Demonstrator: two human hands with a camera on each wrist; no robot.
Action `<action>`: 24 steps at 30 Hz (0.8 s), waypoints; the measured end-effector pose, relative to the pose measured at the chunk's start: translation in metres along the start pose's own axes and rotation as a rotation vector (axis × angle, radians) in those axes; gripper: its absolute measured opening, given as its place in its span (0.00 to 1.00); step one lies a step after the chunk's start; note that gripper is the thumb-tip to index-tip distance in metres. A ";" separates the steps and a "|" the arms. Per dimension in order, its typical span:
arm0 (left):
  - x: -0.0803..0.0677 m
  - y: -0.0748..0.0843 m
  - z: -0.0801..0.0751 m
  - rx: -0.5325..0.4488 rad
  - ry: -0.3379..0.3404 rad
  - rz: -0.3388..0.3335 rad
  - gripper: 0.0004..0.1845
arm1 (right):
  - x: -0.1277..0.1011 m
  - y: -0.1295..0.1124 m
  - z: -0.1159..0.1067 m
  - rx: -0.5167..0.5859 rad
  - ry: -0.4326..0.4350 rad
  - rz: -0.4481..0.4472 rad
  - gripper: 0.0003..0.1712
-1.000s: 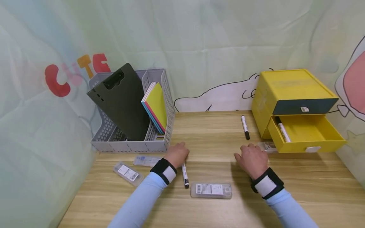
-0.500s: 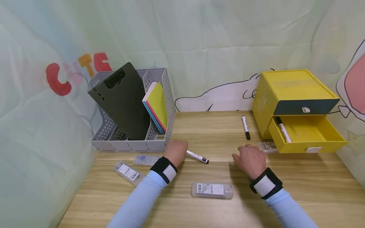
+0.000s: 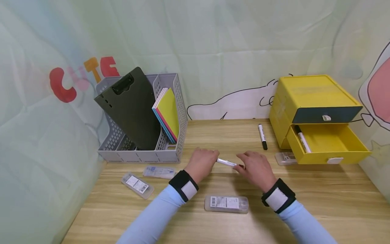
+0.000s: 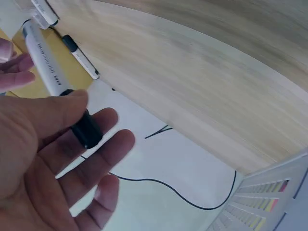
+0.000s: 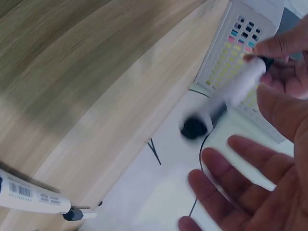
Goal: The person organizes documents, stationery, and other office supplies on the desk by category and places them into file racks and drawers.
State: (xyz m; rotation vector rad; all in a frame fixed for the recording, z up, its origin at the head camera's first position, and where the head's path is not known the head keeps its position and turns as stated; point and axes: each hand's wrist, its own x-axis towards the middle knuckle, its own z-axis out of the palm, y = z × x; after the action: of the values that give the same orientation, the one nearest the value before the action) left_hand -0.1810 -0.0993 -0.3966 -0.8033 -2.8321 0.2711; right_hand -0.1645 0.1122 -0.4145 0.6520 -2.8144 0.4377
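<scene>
A white marker (image 3: 226, 162) with black ends spans the space between the two hands, above the table. My left hand (image 3: 201, 165) pinches its black cap (image 4: 87, 131) between thumb and fingers, as the left wrist view shows. My right hand (image 3: 256, 170) is at the marker's other end; in the right wrist view its fingers (image 5: 226, 175) are spread and relaxed, with the marker's blurred black tip (image 5: 194, 127) in front of them. The right thumb overlaps the marker in the head view.
A grey organizer (image 3: 140, 156) holds a black clipboard (image 3: 131, 112) and notebooks (image 3: 169, 113). A yellow drawer unit (image 3: 320, 89) has its lower drawer (image 3: 332, 135) pulled out with a marker (image 3: 302, 139) inside. Another marker (image 3: 262, 136) and several clear cases, one in front (image 3: 226, 204), lie on the table.
My left hand has swung the marker from pointing toward me to pointing right and carried it rightward. My right hand has moved left to the marker's free end.
</scene>
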 end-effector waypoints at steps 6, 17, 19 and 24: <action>0.002 0.005 -0.004 -0.010 -0.001 0.028 0.03 | 0.002 -0.004 0.002 -0.036 0.059 -0.088 0.11; 0.002 0.000 -0.002 -0.036 -0.029 -0.020 0.08 | -0.002 -0.001 -0.015 -0.063 0.009 -0.009 0.06; 0.001 -0.003 0.000 -0.033 -0.059 -0.065 0.09 | -0.004 0.002 -0.022 -0.070 0.019 0.027 0.05; -0.005 -0.012 0.003 0.028 -0.089 -0.162 0.13 | -0.007 0.015 -0.045 -0.087 0.103 0.105 0.08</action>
State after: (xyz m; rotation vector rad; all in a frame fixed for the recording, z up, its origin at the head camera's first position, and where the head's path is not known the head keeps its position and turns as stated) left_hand -0.1839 -0.1124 -0.3971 -0.5649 -2.9484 0.3297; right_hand -0.1587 0.1429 -0.3782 0.4517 -2.7602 0.3542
